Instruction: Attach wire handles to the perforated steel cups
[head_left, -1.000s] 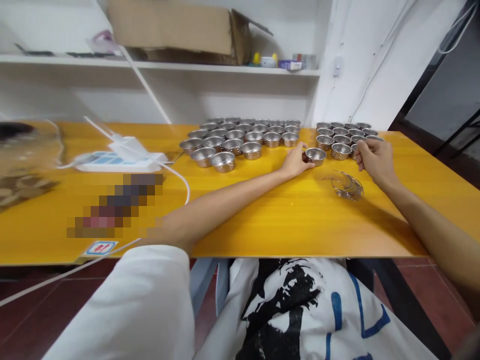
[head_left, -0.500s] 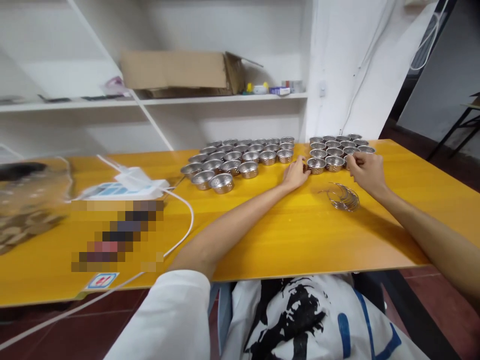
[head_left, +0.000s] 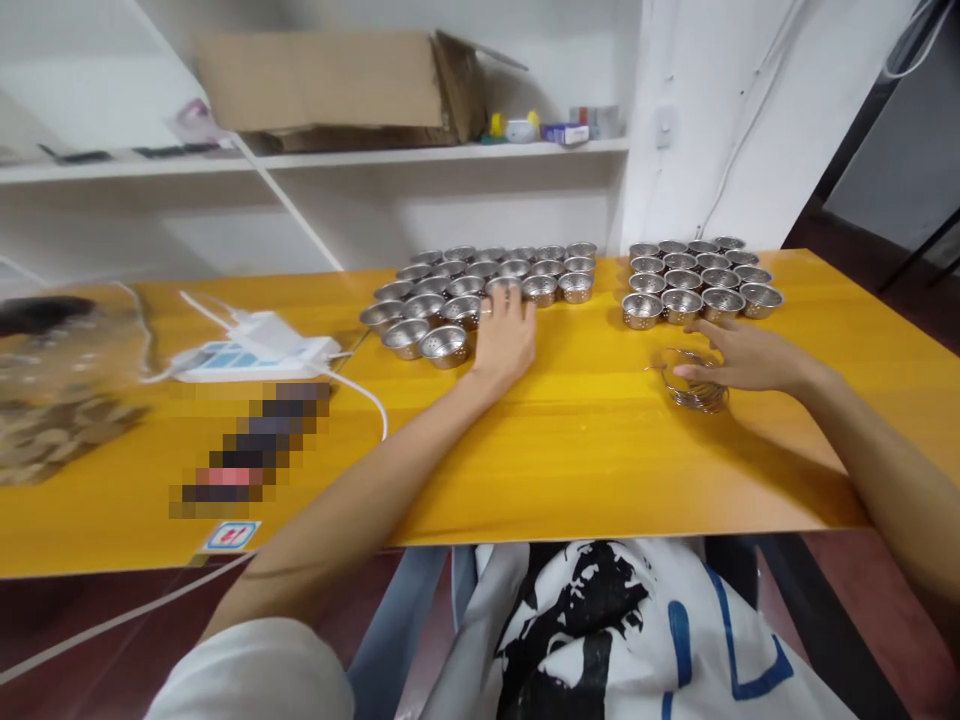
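Note:
Small perforated metal cups stand on the yellow table in two groups, a left group and a right group. My left hand reaches over the front of the left group. Its fingers are bent down over a cup that the hand almost fully hides. My right hand is in front of the right group, thumb and fingers apart, holding nothing. Just beneath its thumb and fingers lies a loose bundle of thin curved wires; whether the fingers touch it is unclear.
On the table's left are a white power strip with a plugged-in adapter, a white cable, a pixelated patch and a clear bag of tan pieces. A cardboard box sits on the shelf behind.
My left hand has moved left, from beside the right group to the left group. My right hand has left the right group's front row and opened over the wires. The view has shifted slightly.

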